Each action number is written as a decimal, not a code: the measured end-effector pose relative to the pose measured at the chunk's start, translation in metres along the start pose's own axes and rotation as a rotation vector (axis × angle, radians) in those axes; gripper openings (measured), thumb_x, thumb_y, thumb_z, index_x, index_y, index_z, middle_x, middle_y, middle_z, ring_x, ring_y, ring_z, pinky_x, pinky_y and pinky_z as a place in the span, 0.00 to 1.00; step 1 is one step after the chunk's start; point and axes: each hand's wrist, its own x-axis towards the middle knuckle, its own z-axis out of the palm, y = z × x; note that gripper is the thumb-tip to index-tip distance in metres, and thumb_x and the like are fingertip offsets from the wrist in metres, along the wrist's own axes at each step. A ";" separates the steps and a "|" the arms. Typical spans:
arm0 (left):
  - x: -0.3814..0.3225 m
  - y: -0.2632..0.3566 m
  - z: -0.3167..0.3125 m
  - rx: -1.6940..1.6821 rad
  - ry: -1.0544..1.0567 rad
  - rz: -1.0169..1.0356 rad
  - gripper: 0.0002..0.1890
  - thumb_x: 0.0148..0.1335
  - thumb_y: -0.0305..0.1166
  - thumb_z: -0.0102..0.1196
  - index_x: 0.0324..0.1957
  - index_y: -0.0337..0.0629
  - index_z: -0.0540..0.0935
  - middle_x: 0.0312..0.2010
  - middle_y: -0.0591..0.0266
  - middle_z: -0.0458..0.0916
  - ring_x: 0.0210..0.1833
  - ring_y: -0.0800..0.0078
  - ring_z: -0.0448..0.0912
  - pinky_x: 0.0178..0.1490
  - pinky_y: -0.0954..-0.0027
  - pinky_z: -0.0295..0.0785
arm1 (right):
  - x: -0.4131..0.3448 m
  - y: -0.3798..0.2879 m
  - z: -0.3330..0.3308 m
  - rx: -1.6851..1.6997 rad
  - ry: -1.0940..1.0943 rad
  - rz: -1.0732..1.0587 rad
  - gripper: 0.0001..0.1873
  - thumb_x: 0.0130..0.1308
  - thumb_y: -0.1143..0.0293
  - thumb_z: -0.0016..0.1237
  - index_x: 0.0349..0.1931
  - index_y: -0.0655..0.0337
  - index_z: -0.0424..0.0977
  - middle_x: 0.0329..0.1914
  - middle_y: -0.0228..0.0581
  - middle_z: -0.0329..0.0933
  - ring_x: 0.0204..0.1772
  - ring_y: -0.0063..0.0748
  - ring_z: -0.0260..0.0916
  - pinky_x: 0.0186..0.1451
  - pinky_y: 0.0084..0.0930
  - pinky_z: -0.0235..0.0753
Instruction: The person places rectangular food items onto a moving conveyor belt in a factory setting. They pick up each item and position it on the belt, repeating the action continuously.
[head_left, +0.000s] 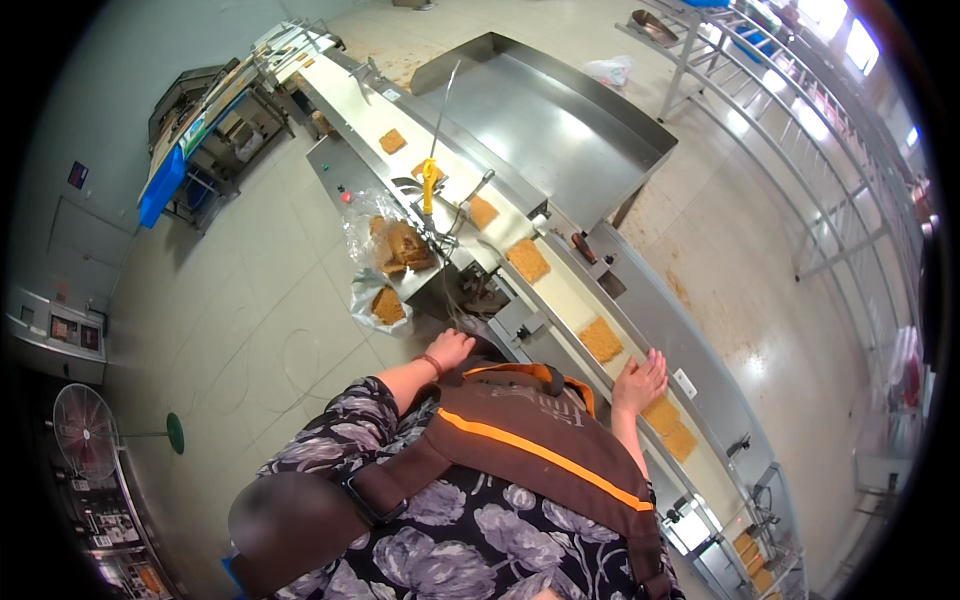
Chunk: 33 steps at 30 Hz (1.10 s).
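Note:
A narrow conveyor with a pale belt (559, 300) runs past my body, carrying flat, square, golden-brown food pieces. My right hand (640, 382) is over the belt with its palm flat and thumb spread, gripping nothing visible. One crumbly square piece (601, 340) lies just beyond it. On the near side, two pieces (670, 427) lie close together beside my wrist. My left hand (450, 347) is at my waist beside the machine's frame, its fingers partly bent; whether it holds anything is hidden. Farther up the belt are another square piece (528, 261) and several more.
Left of the belt, a clear plastic bag of brown pieces (405, 247) sits above a white bag of crumbs (388, 305). A yellow-handled tool (430, 184) stands at the belt junction. Beyond are a large steel tray (555, 105) and a metal rack (795, 135). A fan (85, 433) stands left.

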 end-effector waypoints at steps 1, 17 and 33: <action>0.001 -0.005 0.004 0.002 0.002 0.013 0.25 0.71 0.48 0.40 0.44 0.36 0.83 0.49 0.41 0.79 0.57 0.44 0.72 0.62 0.52 0.67 | 0.000 0.000 -0.001 0.001 -0.002 0.000 0.24 0.70 0.57 0.45 0.63 0.55 0.66 0.70 0.38 0.65 0.75 0.38 0.56 0.75 0.49 0.50; 0.004 -0.018 0.010 0.121 -0.024 0.145 0.20 0.71 0.43 0.40 0.47 0.39 0.80 0.47 0.50 0.80 0.55 0.47 0.72 0.59 0.52 0.70 | 0.000 -0.001 -0.003 -0.017 -0.028 0.017 0.24 0.71 0.58 0.43 0.65 0.54 0.65 0.70 0.36 0.64 0.76 0.37 0.55 0.76 0.47 0.48; 0.006 -0.033 0.028 0.020 -0.008 0.075 0.24 0.70 0.48 0.39 0.46 0.40 0.82 0.48 0.40 0.78 0.54 0.42 0.76 0.59 0.50 0.71 | 0.000 -0.003 -0.004 -0.021 -0.016 -0.001 0.24 0.71 0.57 0.43 0.64 0.54 0.66 0.70 0.36 0.65 0.75 0.37 0.55 0.75 0.46 0.50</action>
